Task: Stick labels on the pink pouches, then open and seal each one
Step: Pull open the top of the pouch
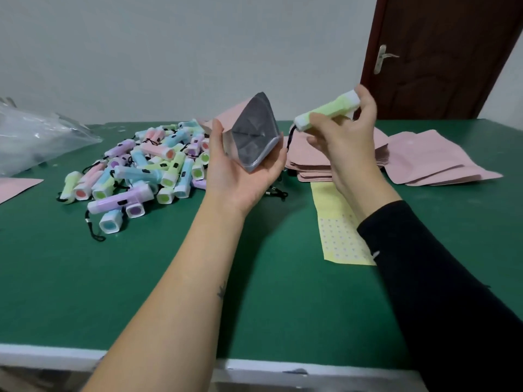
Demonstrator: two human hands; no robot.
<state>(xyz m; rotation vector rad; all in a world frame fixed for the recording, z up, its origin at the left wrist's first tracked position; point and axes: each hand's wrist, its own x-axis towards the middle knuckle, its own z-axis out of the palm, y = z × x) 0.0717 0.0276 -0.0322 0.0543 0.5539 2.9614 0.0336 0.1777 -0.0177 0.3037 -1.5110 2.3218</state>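
My left hand (240, 171) holds a pink pouch (253, 134) above the table, squeezed open so its silver-grey inside faces me. To its right my right hand (348, 131) grips a light green toy flashlight (328, 111) with white ends, tilted, its black cord hanging from the lower end near the pouch's mouth. A stack of flat pink pouches (311, 165) lies behind my right hand, with more spread to the right (433, 157). A yellow label sheet (339, 236) lies on the table under my right forearm.
A pile of pastel toy flashlights (141, 171) sits on the green table (113, 278) to the left. A clear plastic bag (34, 137) lies at far left, with one pink pouch (17, 188) near it. A brown door (441, 52) stands behind right.
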